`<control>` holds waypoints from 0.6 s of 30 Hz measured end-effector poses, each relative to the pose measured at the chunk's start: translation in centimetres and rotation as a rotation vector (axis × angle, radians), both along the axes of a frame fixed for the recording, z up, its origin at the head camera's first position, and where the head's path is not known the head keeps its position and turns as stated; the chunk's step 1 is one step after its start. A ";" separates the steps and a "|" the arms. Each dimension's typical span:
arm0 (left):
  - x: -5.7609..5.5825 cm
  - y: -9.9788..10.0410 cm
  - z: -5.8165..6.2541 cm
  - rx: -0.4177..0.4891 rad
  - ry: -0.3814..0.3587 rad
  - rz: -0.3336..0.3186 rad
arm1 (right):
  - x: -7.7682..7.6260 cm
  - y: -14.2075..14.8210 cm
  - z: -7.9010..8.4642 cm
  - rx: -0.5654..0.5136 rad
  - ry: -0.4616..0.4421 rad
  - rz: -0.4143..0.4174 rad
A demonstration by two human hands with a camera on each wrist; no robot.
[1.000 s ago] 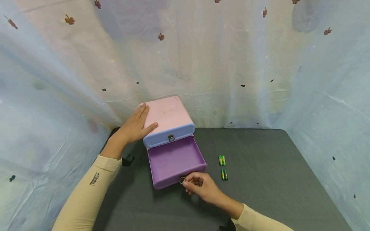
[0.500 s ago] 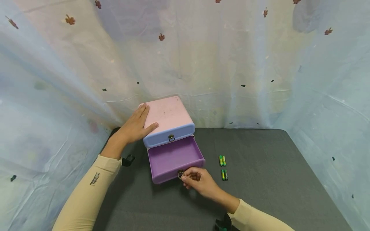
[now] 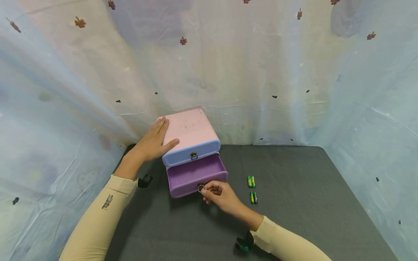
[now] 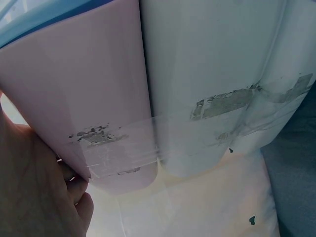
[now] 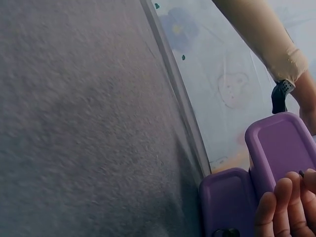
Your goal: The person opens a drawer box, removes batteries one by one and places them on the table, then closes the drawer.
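Our right grip (image 3: 220, 195) pinches the ring (image 3: 199, 189); the purple drawer (image 3: 183, 189) lies just far-left; our left grip (image 3: 151, 144) rests outstretched on the cabinet (image 3: 190, 127).

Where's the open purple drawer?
In the head view, left of centre, the purple drawer juts out beneath the blue drawer, its ring in the right hand.

Batts (image 3: 253, 181) ×4, in 2 prs. Drwr unit (image 3: 191, 127) ×1. Blue drwr (image 3: 177, 157) ×1; purple drwrs (image 5: 286, 145) ×2 (both in R wrist view). Ring pulls (image 3: 193, 154) ×2 in head view. L hand (image 3: 151, 144) ×1, R hand (image 3: 225, 197) ×1. Sleeves (image 3: 96, 219) ×2.
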State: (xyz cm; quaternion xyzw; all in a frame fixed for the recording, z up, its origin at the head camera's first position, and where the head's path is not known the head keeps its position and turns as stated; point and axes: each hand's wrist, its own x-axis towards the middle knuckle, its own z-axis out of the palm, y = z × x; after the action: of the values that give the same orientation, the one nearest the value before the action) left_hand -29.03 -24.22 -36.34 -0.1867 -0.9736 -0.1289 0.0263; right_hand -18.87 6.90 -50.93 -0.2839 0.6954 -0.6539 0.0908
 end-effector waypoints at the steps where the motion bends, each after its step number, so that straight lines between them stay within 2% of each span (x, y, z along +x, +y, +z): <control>1: 0.0 0.0 0.0 0.002 0.000 0.000 | -0.2 -0.1 0.0 0.002 -0.002 -0.002; 9: -0.1 0.0 -0.1 0.009 -0.005 -0.005 | -1.4 -0.6 0.0 -0.006 0.013 0.000; 18: -0.2 0.0 -0.1 0.005 -0.004 0.000 | -2.7 -1.4 0.2 0.004 -0.022 -0.018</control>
State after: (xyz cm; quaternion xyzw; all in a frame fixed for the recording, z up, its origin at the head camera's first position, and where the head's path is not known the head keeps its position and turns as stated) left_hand -29.20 -24.26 -36.41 -0.1862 -0.9733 -0.1318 0.0246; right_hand -21.55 5.51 -50.77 -0.2702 0.6982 -0.6563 0.0933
